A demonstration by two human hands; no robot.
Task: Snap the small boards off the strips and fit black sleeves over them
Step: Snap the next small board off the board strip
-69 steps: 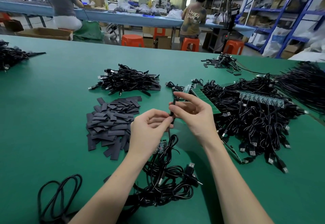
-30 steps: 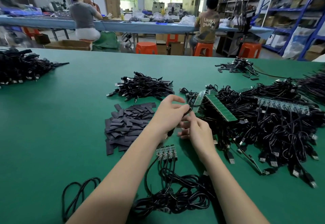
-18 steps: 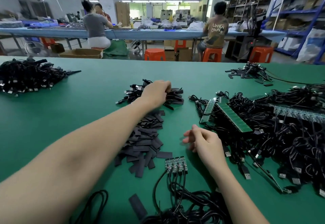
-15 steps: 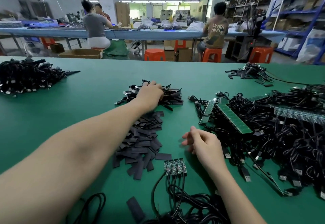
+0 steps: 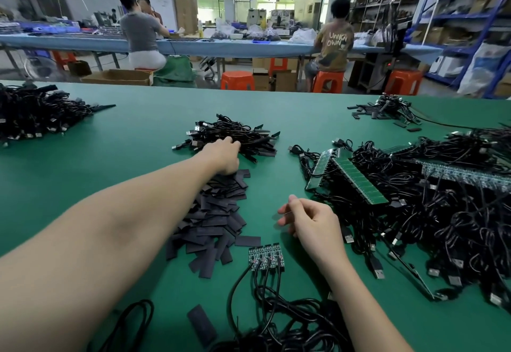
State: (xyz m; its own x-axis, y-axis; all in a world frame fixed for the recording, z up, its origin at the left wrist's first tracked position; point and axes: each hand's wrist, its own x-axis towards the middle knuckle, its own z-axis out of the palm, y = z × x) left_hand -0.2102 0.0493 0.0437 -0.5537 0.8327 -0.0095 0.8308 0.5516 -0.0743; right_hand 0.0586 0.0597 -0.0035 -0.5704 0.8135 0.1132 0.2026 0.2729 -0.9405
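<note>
**Head view: hands apart over the sleeve pile**

Green desk [image 5: 138, 141] carries cabled board strips [image 5: 356, 177] at right. Black sleeves [image 5: 218, 213] lie heaped mid-desk. Left hand [image 5: 224, 154] reaches the far finished-cable pile [image 5: 237, 133], grasp unclear. Right hand [image 5: 312, 221] hangs loosely curled, holding nothing, beside a short strip of small boards [image 5: 266, 256].

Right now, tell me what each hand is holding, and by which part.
The right hand holds nothing; its fingers hang loosely curled. The left hand reaches to the finished cable pile; whether it grips anything cannot be told.
</note>
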